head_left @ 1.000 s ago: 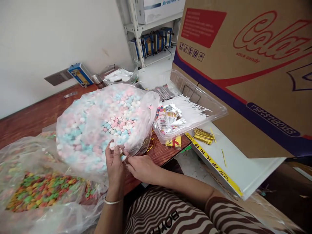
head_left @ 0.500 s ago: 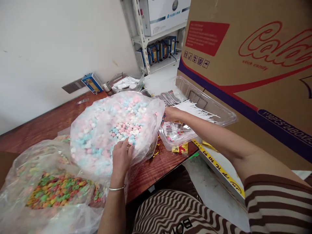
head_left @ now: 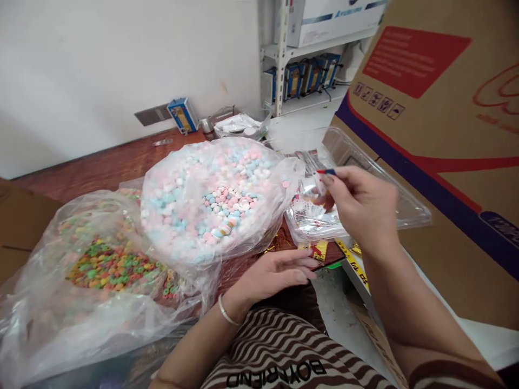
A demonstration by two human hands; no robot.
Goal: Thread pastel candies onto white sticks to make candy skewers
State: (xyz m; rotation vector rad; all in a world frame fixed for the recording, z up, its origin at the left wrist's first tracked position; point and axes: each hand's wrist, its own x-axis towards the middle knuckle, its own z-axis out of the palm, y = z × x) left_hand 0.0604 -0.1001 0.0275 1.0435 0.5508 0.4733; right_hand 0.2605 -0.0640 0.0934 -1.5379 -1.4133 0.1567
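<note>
My right hand (head_left: 360, 202) is raised over the clear plastic tray (head_left: 413, 213), pinching a small printed packet (head_left: 322, 182) with a red and blue edge. Below and to its left, my left hand (head_left: 279, 273) is stretched out above the table edge, fingers extended, holding nothing. Just past its fingertips lies a yellow packet (head_left: 319, 249). A large clear bag of pink, blue and white candies (head_left: 231, 202) stands open at the centre. Left of it is another clear bag with colourful ring-shaped pieces (head_left: 113, 265). Printed wrappers lie in the near part of the tray.
A big brown carton (head_left: 430, 129) stands at the right, behind the tray. At the back are a clear container of white items (head_left: 239, 124), a blue box (head_left: 183, 115) and a white metal shelf (head_left: 284, 54). Another cardboard box (head_left: 24, 227) is at the left edge.
My left hand has left the candy bag and moved right, its fingers now extended. My right hand has come up from the tray with the packet. The view has shifted, and the white sticks no longer show.
</note>
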